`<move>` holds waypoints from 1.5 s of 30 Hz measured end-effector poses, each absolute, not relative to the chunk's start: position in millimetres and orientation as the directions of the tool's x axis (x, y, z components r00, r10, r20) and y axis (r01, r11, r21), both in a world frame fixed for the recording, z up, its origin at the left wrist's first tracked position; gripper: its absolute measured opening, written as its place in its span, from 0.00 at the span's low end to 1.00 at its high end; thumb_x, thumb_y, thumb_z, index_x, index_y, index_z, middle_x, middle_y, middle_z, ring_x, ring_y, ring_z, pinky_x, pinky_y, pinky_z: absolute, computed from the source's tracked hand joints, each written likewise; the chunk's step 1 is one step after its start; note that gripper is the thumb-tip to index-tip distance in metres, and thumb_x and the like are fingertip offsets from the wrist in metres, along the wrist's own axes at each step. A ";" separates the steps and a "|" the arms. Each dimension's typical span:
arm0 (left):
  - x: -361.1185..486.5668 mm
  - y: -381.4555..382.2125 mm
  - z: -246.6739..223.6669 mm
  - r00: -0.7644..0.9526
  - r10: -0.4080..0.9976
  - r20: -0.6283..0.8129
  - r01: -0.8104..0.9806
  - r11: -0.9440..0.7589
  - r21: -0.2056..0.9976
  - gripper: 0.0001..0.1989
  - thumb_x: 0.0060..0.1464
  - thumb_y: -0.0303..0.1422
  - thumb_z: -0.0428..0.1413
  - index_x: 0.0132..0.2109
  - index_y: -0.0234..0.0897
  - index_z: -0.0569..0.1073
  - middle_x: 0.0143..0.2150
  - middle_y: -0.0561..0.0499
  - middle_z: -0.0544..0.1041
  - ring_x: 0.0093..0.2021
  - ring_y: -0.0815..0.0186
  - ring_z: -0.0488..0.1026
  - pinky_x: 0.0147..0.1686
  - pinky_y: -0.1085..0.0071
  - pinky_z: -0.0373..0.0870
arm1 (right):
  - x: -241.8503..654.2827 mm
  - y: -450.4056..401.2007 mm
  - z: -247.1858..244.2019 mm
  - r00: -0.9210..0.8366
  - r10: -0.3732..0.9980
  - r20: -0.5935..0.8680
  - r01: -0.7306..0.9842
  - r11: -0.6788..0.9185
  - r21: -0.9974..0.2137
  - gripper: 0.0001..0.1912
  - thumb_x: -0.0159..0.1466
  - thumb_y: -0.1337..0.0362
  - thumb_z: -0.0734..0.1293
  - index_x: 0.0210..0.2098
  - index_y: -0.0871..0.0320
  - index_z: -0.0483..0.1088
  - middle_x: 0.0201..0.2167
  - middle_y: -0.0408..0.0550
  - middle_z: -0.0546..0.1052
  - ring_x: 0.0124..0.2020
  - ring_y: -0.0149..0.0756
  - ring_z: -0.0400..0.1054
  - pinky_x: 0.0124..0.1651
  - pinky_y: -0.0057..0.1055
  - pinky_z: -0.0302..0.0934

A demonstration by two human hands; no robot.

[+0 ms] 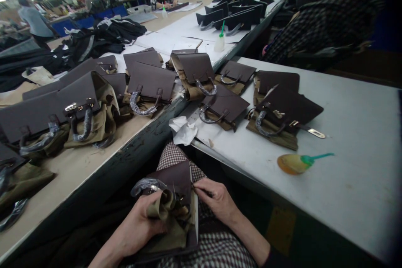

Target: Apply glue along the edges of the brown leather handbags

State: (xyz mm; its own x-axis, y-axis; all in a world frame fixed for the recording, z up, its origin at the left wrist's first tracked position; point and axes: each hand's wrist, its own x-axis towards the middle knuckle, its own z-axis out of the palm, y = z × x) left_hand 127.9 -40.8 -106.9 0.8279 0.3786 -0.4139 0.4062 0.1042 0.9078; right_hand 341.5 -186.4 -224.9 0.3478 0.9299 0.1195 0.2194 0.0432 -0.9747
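A dark brown handbag (179,176) with olive lining cloth lies across the lap, on checked fabric. My left hand (141,217) is closed around its bunched olive lining, with a plastic-wrapped handle just above. At the bag's right edge my right hand (216,197) is closed, thumb and forefinger pinched together. A small dark thing shows at those fingertips, too small to name. Part of the bag's inside is hidden behind my left hand and the lining.
Several similar handbags (152,81) lie on the left table (94,176) and the right table (354,167). An amber squeeze bottle (292,164) with a green nozzle lies at right. Crumpled white paper (183,130) sits at the near corner. A person in a checked top (326,29) is at upper right.
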 end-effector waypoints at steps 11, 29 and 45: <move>138.7 -36.6 -99.6 0.734 0.356 -0.578 0.374 0.498 0.782 0.26 0.39 0.29 0.73 0.49 0.34 0.83 0.41 0.47 0.86 0.44 0.55 0.80 0.48 0.65 0.75 | 342.0 -187.9 -216.7 0.260 0.936 0.238 0.334 0.144 -0.931 0.14 0.71 0.63 0.63 0.44 0.57 0.82 0.43 0.59 0.84 0.45 0.53 0.75 0.51 0.53 0.66; 123.3 -52.5 -74.7 0.710 0.704 -0.019 0.265 -0.242 0.933 0.10 0.55 0.39 0.67 0.40 0.38 0.83 0.36 0.50 0.82 0.36 0.60 0.78 0.38 0.71 0.77 | 336.9 -204.4 -205.8 0.357 0.797 -0.486 -0.543 -0.246 -0.803 0.22 0.66 0.47 0.67 0.49 0.57 0.77 0.44 0.56 0.84 0.40 0.43 0.80 0.37 0.33 0.67; 125.9 -58.7 -72.4 0.885 0.461 -0.066 0.263 -0.377 0.888 0.06 0.64 0.33 0.58 0.40 0.38 0.78 0.41 0.47 0.82 0.40 0.59 0.80 0.43 0.68 0.76 | 374.8 -197.4 -204.7 0.460 0.852 -0.250 -0.176 -0.189 -0.966 0.04 0.63 0.65 0.69 0.39 0.53 0.74 0.38 0.47 0.78 0.46 0.46 0.72 0.59 0.50 0.61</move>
